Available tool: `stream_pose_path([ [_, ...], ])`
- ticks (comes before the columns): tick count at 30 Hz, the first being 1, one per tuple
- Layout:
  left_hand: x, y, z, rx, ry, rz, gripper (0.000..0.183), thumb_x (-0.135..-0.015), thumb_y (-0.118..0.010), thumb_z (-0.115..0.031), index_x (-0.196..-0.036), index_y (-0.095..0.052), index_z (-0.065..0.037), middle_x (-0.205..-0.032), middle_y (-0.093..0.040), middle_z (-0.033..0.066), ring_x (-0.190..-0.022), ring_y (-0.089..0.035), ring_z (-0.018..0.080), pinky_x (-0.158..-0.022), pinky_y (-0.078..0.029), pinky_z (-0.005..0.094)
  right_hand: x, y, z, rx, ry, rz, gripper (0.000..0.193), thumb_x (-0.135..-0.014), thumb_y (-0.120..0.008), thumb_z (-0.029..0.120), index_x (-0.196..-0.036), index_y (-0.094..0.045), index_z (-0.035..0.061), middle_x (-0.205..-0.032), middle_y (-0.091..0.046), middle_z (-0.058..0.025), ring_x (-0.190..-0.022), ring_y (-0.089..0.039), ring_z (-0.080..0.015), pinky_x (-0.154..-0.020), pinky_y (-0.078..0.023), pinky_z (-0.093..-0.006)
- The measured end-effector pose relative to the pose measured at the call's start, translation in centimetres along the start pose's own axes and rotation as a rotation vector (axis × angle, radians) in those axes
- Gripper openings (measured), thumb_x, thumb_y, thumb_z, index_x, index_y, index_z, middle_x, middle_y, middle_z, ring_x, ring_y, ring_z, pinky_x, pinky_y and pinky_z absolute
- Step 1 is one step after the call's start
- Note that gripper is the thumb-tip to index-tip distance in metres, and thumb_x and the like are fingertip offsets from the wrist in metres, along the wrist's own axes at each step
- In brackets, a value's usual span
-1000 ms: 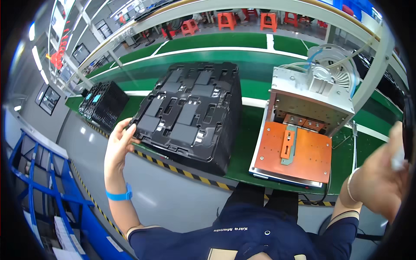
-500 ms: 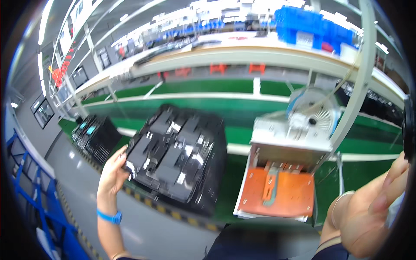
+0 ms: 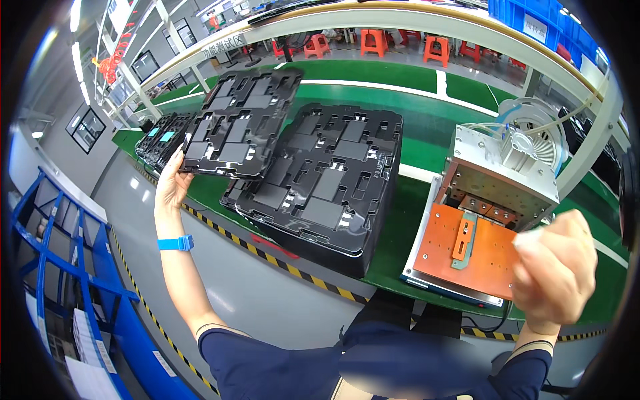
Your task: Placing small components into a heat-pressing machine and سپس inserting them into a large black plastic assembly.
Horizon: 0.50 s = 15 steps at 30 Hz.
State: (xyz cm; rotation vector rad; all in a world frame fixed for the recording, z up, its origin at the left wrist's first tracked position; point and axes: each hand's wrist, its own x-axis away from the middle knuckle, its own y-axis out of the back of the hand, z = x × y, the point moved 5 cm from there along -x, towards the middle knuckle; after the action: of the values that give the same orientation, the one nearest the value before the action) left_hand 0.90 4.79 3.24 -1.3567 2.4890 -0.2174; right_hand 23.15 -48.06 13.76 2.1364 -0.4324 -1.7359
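Fingers of my left hand (image 3: 173, 181) are closed on the near left edge of a black moulded plastic tray (image 3: 233, 123). This tray is tilted up and holds flat dark parts in its pockets. Its right side overlaps a tall stack of like trays (image 3: 363, 230), whose top tray also carries dark rectangular parts. My right hand (image 3: 559, 270), slightly blurred, is curled into a fist in front of the orange plate (image 3: 433, 247) of a bench press machine (image 3: 500, 170). Whatever its fingers may hold is hidden. On the plate lies a small orange piece (image 3: 462, 240) over a grey-green strip.
Another group of black trays (image 3: 160, 143) stands at the far left of the green bench (image 3: 420, 140). Behind the machine is a clear-sided reel (image 3: 540, 133). A blue rack (image 3: 73, 260) is at lower left; red stools (image 3: 373, 43) stand beyond the bench.
A tray now stands up apart from the stack in my left hand, toward the far left. My right hand has come in from the far right edge to the machine. The view has shifted.
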Motion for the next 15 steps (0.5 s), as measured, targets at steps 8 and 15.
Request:
stream_pose_path([
  [8, -2.6, 11.7, 8.8, 0.018, 0.102, -0.054, 0.043, -0.094, -0.06, -0.022, -0.135, -0.051, -0.013, -0.108, -0.067, -0.0004, -0.082, -0.064, 0.008, -0.064, -0.051, 0.0216, -0.1, -3.8, -1.1, 0.075, 0.055, 0.168, 0.029, -0.066, -0.08, 0.005, -0.093, -0.069, 0.0054, -0.069, -0.06, -0.0014, -0.054, -0.052, -0.014, -0.049, -0.038, -0.0267],
  [15, -3.0, 13.2, 16.8, -0.296, 0.287, -0.108, 0.04, -0.088, -0.069, -0.022, -0.125, -0.06, -0.01, -0.099, -0.067, -0.0002, -0.081, -0.063, 0.0121, -0.07, -0.05, 0.0305, -0.1, -6.4, -1.0, 0.048, 0.07, 0.248, 0.028, -0.067, -0.08, 0.007, -0.093, -0.069, 0.0063, -0.068, -0.059, -0.0003, -0.054, -0.051, -0.0141, -0.049, -0.035, -0.0279],
])
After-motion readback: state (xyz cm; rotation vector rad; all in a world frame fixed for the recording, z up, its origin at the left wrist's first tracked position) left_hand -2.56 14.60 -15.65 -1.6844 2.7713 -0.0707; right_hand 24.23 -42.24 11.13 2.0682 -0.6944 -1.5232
